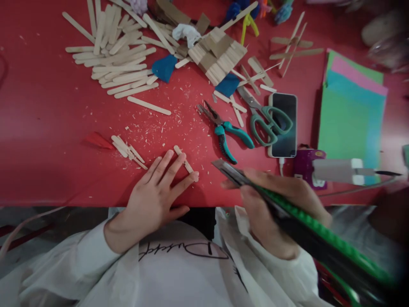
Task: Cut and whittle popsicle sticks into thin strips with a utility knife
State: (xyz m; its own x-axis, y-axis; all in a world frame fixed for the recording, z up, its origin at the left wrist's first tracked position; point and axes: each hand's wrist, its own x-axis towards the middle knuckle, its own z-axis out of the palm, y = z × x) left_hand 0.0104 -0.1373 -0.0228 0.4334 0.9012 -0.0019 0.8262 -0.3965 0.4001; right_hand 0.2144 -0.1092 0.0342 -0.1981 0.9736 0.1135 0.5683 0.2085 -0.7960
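Note:
My left hand (156,192) lies flat on the red table (41,128) with its fingers spread, pressing down a short piece of wooden craft stick (184,162). My right hand (281,200) is closed round a green and black utility knife (306,226). The knife's blade tip (220,164) points left, a short way right of the stick piece and apart from it. Several cut stick pieces (128,151) lie just left of my left hand.
A big heap of craft sticks (118,55) lies at the far left, a stick-built stack (217,55) behind centre. Teal pliers (226,134), green scissors (266,119), a phone (283,123) and coloured paper sheets (349,115) lie to the right. Wood shavings litter the table.

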